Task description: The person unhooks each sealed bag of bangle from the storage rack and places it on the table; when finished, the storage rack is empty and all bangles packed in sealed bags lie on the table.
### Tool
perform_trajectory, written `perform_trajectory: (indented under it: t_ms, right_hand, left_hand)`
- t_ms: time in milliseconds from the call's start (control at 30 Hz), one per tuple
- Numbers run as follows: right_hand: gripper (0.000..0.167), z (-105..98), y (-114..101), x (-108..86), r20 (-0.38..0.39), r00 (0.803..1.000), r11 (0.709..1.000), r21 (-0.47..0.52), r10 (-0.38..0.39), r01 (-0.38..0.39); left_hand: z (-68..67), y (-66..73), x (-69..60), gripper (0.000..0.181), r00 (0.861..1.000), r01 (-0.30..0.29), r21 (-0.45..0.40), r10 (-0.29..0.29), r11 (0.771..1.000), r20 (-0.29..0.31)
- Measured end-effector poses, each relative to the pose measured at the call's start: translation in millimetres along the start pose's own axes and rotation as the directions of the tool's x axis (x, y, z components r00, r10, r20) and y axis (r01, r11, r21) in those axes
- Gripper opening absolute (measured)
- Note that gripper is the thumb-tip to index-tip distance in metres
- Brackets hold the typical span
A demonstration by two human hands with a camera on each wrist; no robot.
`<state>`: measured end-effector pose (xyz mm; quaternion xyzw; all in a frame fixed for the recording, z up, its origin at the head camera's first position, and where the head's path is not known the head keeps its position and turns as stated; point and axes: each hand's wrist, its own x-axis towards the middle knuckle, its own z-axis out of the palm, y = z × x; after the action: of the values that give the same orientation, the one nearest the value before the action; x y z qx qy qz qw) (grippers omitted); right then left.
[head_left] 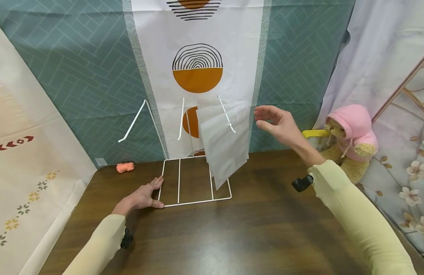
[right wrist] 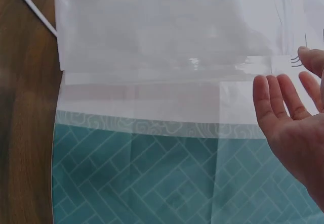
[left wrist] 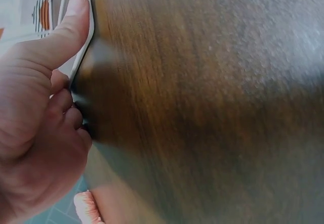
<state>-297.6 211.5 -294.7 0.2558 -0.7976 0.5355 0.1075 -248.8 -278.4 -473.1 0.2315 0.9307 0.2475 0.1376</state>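
A white wire display rack (head_left: 178, 181) stands on the table, its three prongs sticking out toward me at the top. Translucent plastic bags (head_left: 224, 141) hang from the rightmost prong, their lower corners spread apart. My left hand (head_left: 144, 194) holds the left front corner of the rack's base, with the thumb on the wire and the fingers along the left side. To the right of the bags, my right hand (head_left: 275, 124) is raised with fingers loosely bent. In the right wrist view, nothing is in that right hand (right wrist: 291, 110), and its fingertips are near the bags' edge.
A small orange yarn bundle (head_left: 125, 167) lies at the table's back left. On the right, a teddy bear in a pink hoodie (head_left: 353, 133) sits beside a yellow-edged object (head_left: 316, 133). A patterned cloth (head_left: 78, 76) hangs close behind the rack.
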Motion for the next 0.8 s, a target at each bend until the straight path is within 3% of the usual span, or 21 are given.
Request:
perform_trajectory:
  t_ms: [300,800]
  right_hand:
    - [0.046,-2,-3,15.9,0.088,0.995,0.982,0.186,-0.048,0.031]
    - [0.039,1,-3,31.9,0.197,0.978,0.957,0.291,-0.062,0.002]
  left_hand:
    - [1.2,-0.4,1.1,0.102,1.0,-0.004,-0.001,0.004,1.0,-0.003]
    - [0.0,-1.0,-0.1,0.103,1.0,0.009,-0.001,-0.009,1.0,0.004]
